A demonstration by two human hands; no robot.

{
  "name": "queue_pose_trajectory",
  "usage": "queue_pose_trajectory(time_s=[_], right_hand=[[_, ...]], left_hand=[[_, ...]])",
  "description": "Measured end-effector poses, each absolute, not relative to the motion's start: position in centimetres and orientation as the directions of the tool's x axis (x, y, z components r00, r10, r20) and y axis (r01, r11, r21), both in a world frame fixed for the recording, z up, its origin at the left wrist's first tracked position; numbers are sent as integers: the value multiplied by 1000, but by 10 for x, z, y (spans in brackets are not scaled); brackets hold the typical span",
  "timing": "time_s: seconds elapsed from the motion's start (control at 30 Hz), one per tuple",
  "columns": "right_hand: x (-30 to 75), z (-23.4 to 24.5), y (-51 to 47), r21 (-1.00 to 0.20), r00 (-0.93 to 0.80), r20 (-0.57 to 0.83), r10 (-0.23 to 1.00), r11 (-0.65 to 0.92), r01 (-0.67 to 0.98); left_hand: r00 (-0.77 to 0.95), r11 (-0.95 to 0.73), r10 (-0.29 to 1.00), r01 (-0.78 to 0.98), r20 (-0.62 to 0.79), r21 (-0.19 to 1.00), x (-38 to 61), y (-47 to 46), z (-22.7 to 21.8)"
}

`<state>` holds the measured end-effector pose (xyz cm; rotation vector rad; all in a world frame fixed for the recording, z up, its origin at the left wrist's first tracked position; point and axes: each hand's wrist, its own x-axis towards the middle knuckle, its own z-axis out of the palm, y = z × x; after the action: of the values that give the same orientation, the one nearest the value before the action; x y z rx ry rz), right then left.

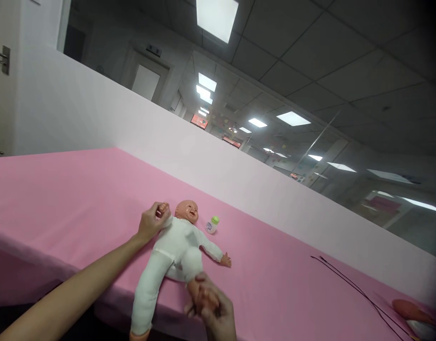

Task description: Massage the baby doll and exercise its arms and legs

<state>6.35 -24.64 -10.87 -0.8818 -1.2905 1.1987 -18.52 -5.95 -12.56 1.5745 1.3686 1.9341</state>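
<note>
A baby doll (178, 240) with a white cloth body lies face up on the pink-covered table (271, 284). My left hand (152, 221) is closed around the doll's hand, beside its head. Lower down, my right hand (218, 305) grips the doll's foot, and that leg is bent and raised. The other leg stretches toward the table's front edge. The doll's free arm lies out to the right. Close to its head is a small clear bottle (212, 225) with a green cap.
Behind the table stands a low white wall (203, 161) with glass above it. A thin black cable (360, 291) runs along the right side of the table. Part of another doll (411, 310) shows at the right edge. A door (3, 76) is at far left.
</note>
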Motion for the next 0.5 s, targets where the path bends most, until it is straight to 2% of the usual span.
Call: queue_pose_trajectory(time_s=[0.1,0.17,0.2,0.27,0.37,0.43,0.5], right_hand=[[35,-89,-208,-966,36,223,974,225,-129],[16,-85,-189,-971,16,209,978,209,-114],[10,-85,-184,-972,-3,209,978,207,-112],[8,-90,-185,-970,-25,217,976,213,-117],[33,-103,-208,-965,-128,242,962,225,-135],[58,-113,-229,-965,-298,252,921,216,-148],[79,-122,-247,-980,-496,198,846,180,-84]], left_hand=[[9,-634,700,467,714,616,-181,-70,-130],[176,-669,696,511,696,540,-182,-73,-131],[204,-668,702,519,682,533,-182,-74,-131],[136,-635,730,498,670,591,-182,-72,-130],[-193,-518,772,360,606,776,-185,-61,-130],[-419,-415,774,232,475,880,-191,-52,-132],[-566,-284,762,142,313,948,-198,-43,-134]])
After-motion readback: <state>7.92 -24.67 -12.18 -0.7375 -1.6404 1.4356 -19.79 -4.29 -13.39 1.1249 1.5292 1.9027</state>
